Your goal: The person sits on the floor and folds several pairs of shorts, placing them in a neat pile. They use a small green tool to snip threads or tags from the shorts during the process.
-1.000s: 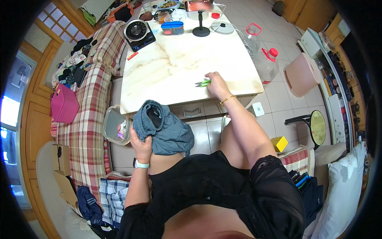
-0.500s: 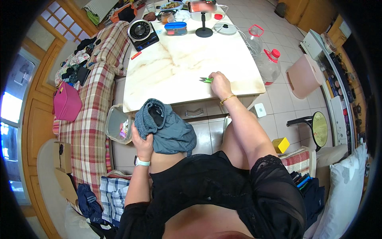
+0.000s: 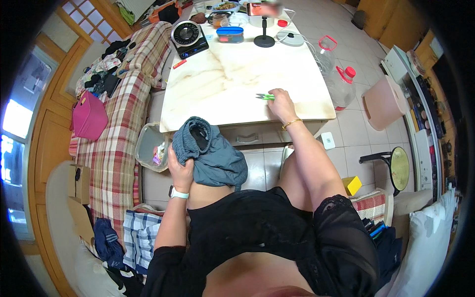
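Note:
My left hand [image 3: 181, 171] grips a blue-grey garment [image 3: 220, 161] with a gathered elastic edge. The garment rests bunched over my left thigh, its dark opening facing up near the table's front edge. My left fingers are partly hidden by the cloth. Over the front right of the marble-patterned table [image 3: 222, 91], my right hand [image 3: 282, 105] is closed around green-handled thread snips [image 3: 265, 97]. Their pointed blades stick out to the left, just over or on the tabletop.
On the table stand a small fan [image 3: 188, 37], a blue-lidded container [image 3: 230, 34] and a phone stand [image 3: 264, 39]. A waste bin [image 3: 148, 153] stands left of my knees. Large clear bottles [image 3: 341, 89] and a pink bin [image 3: 383, 101] stand right. A plaid sofa [image 3: 106, 163] lines the left.
The whole view has shifted slightly, with the table sitting a little farther right in it. Both hands keep their holds on the garment and the thread snips.

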Demonstrator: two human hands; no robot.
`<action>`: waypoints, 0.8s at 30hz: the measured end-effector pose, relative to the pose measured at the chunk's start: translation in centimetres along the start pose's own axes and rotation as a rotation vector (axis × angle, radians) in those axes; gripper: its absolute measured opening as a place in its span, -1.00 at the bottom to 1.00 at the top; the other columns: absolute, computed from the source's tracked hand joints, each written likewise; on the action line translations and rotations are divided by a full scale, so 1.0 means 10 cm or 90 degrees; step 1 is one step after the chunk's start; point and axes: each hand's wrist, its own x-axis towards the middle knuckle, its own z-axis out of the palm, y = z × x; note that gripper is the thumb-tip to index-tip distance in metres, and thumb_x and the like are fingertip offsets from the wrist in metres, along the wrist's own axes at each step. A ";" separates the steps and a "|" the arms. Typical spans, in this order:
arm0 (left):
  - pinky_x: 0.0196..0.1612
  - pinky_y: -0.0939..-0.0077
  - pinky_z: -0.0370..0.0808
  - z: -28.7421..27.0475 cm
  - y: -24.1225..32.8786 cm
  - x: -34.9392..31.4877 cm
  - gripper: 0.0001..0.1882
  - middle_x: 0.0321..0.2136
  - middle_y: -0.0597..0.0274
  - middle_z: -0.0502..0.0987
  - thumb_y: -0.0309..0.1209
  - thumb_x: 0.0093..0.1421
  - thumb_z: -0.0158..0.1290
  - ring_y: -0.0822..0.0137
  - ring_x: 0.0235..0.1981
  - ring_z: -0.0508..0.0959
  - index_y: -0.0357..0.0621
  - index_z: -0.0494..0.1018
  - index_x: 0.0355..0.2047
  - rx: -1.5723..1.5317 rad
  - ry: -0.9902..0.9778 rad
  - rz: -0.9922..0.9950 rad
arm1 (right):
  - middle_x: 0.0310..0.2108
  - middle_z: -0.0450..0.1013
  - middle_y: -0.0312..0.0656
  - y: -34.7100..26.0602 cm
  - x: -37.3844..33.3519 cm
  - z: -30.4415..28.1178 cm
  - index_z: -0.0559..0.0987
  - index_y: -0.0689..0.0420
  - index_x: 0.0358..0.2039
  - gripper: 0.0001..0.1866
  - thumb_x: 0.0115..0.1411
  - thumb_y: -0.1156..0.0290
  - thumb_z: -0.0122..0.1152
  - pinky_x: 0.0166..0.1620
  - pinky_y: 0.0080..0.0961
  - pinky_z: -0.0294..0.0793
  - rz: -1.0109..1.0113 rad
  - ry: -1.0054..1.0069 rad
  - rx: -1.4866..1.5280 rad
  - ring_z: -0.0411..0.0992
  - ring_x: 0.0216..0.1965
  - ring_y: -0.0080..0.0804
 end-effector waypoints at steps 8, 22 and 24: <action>0.08 0.15 0.45 0.00 0.11 0.05 -0.40 -0.11 -0.27 0.48 -0.50 0.05 -0.01 -0.19 -0.09 0.53 -0.43 0.29 0.15 -0.047 -0.012 -0.039 | -0.13 0.60 -0.03 -0.32 -0.21 -0.17 0.65 0.17 -0.11 -0.71 0.22 0.29 0.27 -0.07 -0.36 0.56 -0.012 -0.223 0.260 0.58 -0.24 -0.19; 0.05 0.30 0.42 0.07 1.03 0.05 -0.68 -0.14 -0.07 0.57 -0.35 0.39 -0.02 0.10 -0.06 0.54 -0.34 0.47 0.01 -0.114 -0.177 -0.204 | -0.28 0.54 -0.39 -0.65 -1.50 -0.38 0.58 0.19 -0.20 -0.78 0.13 0.58 0.37 -0.08 -0.65 0.47 -0.030 -0.275 0.603 0.45 -0.22 -0.66; 0.02 0.33 0.43 -0.07 0.68 0.21 -0.67 -0.19 -0.02 0.60 -0.32 0.41 -0.03 0.15 -0.12 0.55 -0.36 0.49 -0.02 -0.072 -0.130 -0.171 | -0.31 0.53 -0.42 -0.62 -1.44 -0.66 0.58 0.18 -0.26 -0.81 0.10 0.61 0.37 -0.12 -0.67 0.45 -0.021 -0.257 0.586 0.43 -0.25 -0.68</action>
